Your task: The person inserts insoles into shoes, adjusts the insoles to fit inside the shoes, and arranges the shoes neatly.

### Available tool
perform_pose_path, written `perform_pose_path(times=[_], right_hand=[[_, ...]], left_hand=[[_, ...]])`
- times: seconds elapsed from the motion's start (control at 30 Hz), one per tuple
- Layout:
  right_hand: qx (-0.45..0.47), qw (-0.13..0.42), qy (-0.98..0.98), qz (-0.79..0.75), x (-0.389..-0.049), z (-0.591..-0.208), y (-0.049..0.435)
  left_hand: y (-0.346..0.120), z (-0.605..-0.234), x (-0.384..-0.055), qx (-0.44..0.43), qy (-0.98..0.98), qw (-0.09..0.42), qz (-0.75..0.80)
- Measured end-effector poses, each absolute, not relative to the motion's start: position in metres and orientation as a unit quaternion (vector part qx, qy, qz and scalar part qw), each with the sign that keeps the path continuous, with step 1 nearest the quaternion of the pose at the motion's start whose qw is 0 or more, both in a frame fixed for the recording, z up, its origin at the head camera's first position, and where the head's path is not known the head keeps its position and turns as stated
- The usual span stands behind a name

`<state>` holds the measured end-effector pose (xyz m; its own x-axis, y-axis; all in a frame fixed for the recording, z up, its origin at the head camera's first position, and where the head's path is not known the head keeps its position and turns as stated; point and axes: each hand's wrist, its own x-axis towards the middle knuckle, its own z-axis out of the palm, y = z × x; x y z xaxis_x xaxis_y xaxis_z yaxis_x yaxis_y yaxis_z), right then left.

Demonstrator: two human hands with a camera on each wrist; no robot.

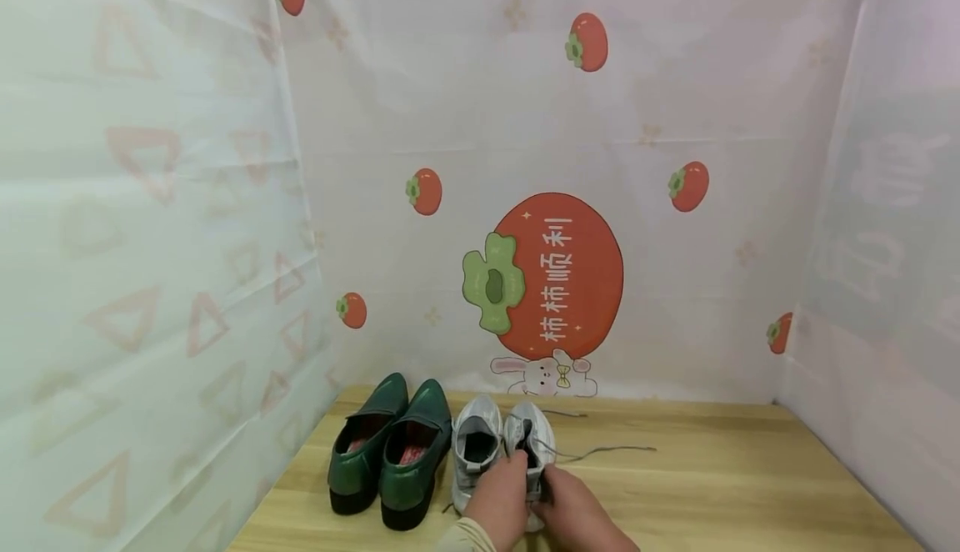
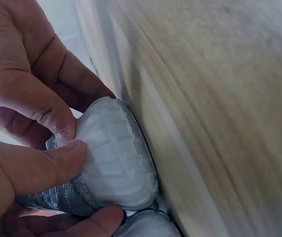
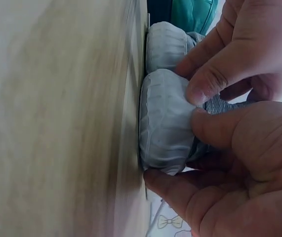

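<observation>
A pair of grey-white sneakers stands side by side on the wooden tabletop, toes away from me. Both hands are at the heel of the right sneaker [image 1: 542, 427]. My left hand [image 1: 501, 494] grips its left side, fingers in between the two shoes. The right hand [image 1: 581, 510] holds its right side. Both thumbs meet on the back of the pale heel [image 3: 165, 118], seen close in the right wrist view. Beside it is the left sneaker [image 1: 477, 427], partly covered by the left hand. A loose grey lace [image 1: 615, 450] trails right from the held sneaker.
A pair of green loafers with black heels, the nearer one [image 1: 414, 456] close to the left sneaker, stands at left. The wooden tabletop [image 1: 712, 469] extends to the right. Printed cloth walls [image 1: 360, 227] enclose the back and both sides.
</observation>
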<state>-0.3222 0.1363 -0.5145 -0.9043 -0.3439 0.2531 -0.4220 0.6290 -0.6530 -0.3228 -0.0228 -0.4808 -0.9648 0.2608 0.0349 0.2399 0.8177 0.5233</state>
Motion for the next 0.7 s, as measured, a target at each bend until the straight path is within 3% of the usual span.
perform_pose_path(times=[0.27,0.7], right_hand=[[0.210,0.053,-0.909,0.357,-0.322,-0.510,0.127],[0.201,0.006,-0.912,0.358,-0.324,-0.498,0.118]], left_hand=[[-0.032,-0.481,-0.327,0.151,0.957,0.013,0.249],[-0.041,-0.475,-0.329,0.160,0.958,0.007,0.238]])
